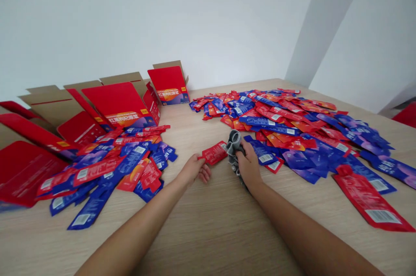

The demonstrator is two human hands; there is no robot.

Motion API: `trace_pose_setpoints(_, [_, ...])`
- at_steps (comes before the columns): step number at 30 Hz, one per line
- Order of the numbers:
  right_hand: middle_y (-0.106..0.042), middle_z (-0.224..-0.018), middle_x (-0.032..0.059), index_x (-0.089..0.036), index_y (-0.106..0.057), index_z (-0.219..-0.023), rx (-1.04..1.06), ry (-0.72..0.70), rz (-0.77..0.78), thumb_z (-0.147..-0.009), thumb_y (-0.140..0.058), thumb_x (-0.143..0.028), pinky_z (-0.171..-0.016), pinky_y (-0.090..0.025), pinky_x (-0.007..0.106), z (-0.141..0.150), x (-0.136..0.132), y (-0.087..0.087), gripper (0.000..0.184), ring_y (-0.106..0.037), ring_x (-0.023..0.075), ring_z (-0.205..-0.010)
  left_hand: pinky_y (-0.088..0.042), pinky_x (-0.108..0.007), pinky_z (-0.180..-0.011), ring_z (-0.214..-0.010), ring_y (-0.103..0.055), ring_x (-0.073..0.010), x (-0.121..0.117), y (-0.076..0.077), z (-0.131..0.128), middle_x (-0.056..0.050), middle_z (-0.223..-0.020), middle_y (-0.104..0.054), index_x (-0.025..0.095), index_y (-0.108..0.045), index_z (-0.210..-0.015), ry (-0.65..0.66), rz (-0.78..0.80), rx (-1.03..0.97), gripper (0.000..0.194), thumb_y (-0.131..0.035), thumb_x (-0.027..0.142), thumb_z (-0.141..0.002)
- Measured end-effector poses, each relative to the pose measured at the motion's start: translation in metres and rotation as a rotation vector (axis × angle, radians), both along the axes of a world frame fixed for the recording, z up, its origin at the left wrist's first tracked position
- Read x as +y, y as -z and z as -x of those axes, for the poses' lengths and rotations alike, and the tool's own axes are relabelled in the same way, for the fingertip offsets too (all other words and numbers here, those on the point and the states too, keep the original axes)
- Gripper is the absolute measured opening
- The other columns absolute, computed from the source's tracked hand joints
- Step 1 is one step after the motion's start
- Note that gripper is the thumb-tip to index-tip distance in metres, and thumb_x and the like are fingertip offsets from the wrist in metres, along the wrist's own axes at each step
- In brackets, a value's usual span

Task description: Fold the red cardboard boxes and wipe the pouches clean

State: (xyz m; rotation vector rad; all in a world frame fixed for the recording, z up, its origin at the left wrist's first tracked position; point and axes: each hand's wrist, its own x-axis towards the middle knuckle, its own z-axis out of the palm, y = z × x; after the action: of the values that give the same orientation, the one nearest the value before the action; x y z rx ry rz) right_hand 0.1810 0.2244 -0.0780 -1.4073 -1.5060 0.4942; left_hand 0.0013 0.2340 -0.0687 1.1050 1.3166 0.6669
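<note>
Mid-table, my left hand [194,168] pinches one end of a red sachet [214,154] between thumb and fingers. The sachet's other end reaches toward a bunched grey cloth [233,150]. My right hand [248,163] is closed around that cloth; whether cloth and sachet touch I cannot tell. Just beyond my right hand begins a large heap of red and blue sachets [276,115]. A smaller pile of sachets [130,159] lies to the left of my left hand.
Open red cartons [117,102] with raised flaps stand along the left side. Another open carton [169,85] is at the back, near the white wall [208,20]. A single red sachet [370,200] lies at the right front of the wooden table [201,228].
</note>
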Motion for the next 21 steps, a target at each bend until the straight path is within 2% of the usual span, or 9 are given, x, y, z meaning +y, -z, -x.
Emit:
trace_pose_setpoints(2, [-0.055, -0.104, 0.0086, -0.016, -0.056, -0.105, -0.063, -0.073, -0.050, -0.078, -0.034, -0.014, -0.091, -0.041, 0.034, 0.012, -0.012, -0.005, 0.034, -0.051, 0.0178, -0.100, -0.041, -0.020, -0.037, -0.037, -0.055, -0.0131, -0.024, 0.002, 0.017, -0.001, -0.048, -0.061, 0.017, -0.044, -0.087, 0.007, 0.051, -0.103, 0.018, -0.048, 0.032, -0.078])
trace_pose_setpoints(4, [-0.053, -0.111, 0.0094, -0.017, -0.057, -0.109, -0.244, -0.246, -0.077, -0.076, -0.039, -0.011, -0.092, -0.040, 0.032, 0.029, -0.029, -0.010, 0.038, -0.049, 0.0184, -0.105, -0.040, -0.020, -0.035, -0.035, -0.055, -0.0140, -0.038, 0.006, 0.026, -0.001, -0.046, -0.061, 0.018, -0.046, -0.085, 0.035, 0.081, -0.147, 0.022, -0.053, 0.036, -0.076])
trace_pose_setpoints(6, [-0.050, -0.121, 0.0104, -0.019, -0.055, -0.117, -0.476, -0.406, -0.058, -0.077, -0.042, -0.011, -0.094, -0.039, 0.034, 0.046, -0.045, -0.013, 0.043, -0.044, 0.0211, -0.112, -0.039, -0.020, -0.032, -0.032, -0.052, -0.0138, -0.043, 0.010, 0.029, -0.002, -0.042, -0.058, 0.017, -0.049, -0.077, 0.071, 0.095, -0.130, 0.022, -0.054, 0.038, -0.075])
trace_pose_setpoints(8, [-0.047, -0.128, 0.0114, -0.018, -0.051, -0.125, -0.665, -0.478, -0.006, -0.079, -0.043, -0.012, -0.095, -0.038, 0.036, 0.057, -0.055, -0.016, 0.047, -0.041, 0.0237, -0.116, -0.037, -0.020, -0.031, -0.030, -0.050, -0.0128, -0.042, 0.011, 0.029, -0.002, -0.038, -0.054, 0.016, -0.051, -0.068, 0.118, 0.108, -0.095, 0.021, -0.054, 0.036, -0.075])
trace_pose_setpoints(12, [-0.045, -0.132, 0.0104, -0.019, -0.049, -0.128, -0.835, -0.380, 0.095, -0.082, -0.040, -0.011, -0.090, -0.042, 0.035, 0.050, -0.046, -0.018, 0.048, -0.041, 0.0246, -0.115, -0.037, -0.018, -0.030, -0.029, -0.050, -0.0128, -0.035, 0.006, 0.032, 0.000, -0.040, -0.056, 0.015, -0.051, -0.080, 0.224, 0.173, -0.053, 0.012, -0.049, 0.026, -0.075])
trace_pose_setpoints(14, [-0.046, -0.131, 0.0106, -0.019, -0.051, -0.126, -0.879, -0.287, 0.147, -0.082, -0.040, -0.011, -0.088, -0.043, 0.034, 0.037, -0.036, -0.019, 0.046, -0.043, 0.0245, -0.111, -0.035, -0.016, -0.029, -0.027, -0.048, -0.0116, -0.033, 0.004, 0.035, 0.002, -0.039, -0.056, 0.017, -0.047, -0.085, 0.233, 0.180, -0.056, 0.013, -0.047, 0.025, -0.076])
trace_pose_setpoints(17, [-0.048, -0.129, 0.0115, -0.018, -0.052, -0.124, -0.910, -0.182, 0.209, -0.083, -0.039, -0.011, -0.089, -0.042, 0.033, 0.027, -0.029, -0.019, 0.044, -0.045, 0.0239, -0.109, -0.032, -0.013, -0.029, -0.026, -0.045, -0.0095, -0.032, 0.000, 0.036, 0.002, -0.037, -0.054, 0.017, -0.045, -0.082, 0.230, 0.195, -0.055, 0.009, -0.045, 0.025, -0.078])
trace_pose_setpoints(21, [-0.046, -0.130, 0.0111, -0.019, -0.048, -0.129, -0.917, -0.292, 0.178, -0.084, -0.039, -0.015, -0.086, -0.044, 0.032, 0.048, -0.045, -0.020, 0.046, -0.044, 0.0248, -0.112, -0.031, -0.013, -0.027, -0.025, -0.044, -0.0089, -0.035, -0.005, 0.033, 0.002, -0.036, -0.053, 0.016, -0.046, -0.076, 0.213, 0.205, 0.008, 0.008, -0.040, 0.019, -0.078])
